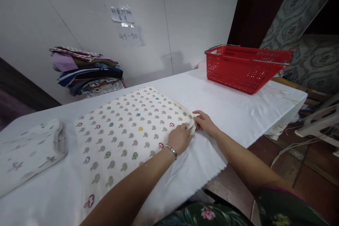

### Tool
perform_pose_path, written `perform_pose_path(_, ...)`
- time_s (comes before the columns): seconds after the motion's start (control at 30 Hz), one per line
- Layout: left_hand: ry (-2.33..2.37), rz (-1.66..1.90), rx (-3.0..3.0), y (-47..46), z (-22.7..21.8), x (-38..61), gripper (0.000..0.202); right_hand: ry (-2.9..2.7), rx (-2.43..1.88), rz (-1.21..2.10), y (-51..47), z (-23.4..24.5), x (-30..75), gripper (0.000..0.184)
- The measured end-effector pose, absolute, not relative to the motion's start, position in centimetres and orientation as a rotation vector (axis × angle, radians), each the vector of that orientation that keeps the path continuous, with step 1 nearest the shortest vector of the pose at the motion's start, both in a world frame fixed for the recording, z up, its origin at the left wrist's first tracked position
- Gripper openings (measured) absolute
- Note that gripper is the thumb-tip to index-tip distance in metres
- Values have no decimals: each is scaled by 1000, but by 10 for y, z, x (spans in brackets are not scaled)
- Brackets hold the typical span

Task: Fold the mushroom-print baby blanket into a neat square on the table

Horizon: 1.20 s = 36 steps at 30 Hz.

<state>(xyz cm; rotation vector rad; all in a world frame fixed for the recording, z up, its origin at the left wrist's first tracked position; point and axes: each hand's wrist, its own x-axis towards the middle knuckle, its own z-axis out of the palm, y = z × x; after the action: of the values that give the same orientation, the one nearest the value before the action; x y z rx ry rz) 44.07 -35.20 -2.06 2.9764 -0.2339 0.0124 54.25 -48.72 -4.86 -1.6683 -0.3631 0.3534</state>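
Observation:
A white cloth printed with grey and coloured mushrooms (127,130) lies spread flat on the table. My left hand (181,137), with a silver bracelet at the wrist, grips the cloth's near right corner, where the fabric is bunched. Close beside it, my right hand (205,123) pinches the same corner from the other side. The fingers of both hands are closed on the gathered edge, and part of the fabric between them is hidden.
A folded white patterned cloth (31,152) lies at the left of the white-covered table (225,113). Folded clothes (87,72) are stacked by the wall at the back left. A red plastic basket (246,70) with metal handles stands at the back right. Handwritten paper signs (128,36) hang on the wall.

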Motion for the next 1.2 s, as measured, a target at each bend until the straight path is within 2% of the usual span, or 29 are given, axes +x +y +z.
perform_pose_path(0.3,-287,200,2877,-365,-24,441,23,-361,-1662,344,-487,-49,543,33)
perform_pose_path(0.6,-248,217,2788,-357,-30,438,22,-413,-1658,314,-489,-55,545,31)
perform_pose_path(0.8,-95,215,2759,-345,-27,437,11,-457,-1710,283,-490,-55,545,32)
perform_pose_path(1.07,-85,170,2760,-345,-25,440,17,-444,-1758,310,-491,-50,544,36)
perform_pose_path(1.2,-97,174,2795,-344,-26,440,11,-435,-1762,323,-490,-51,544,33)
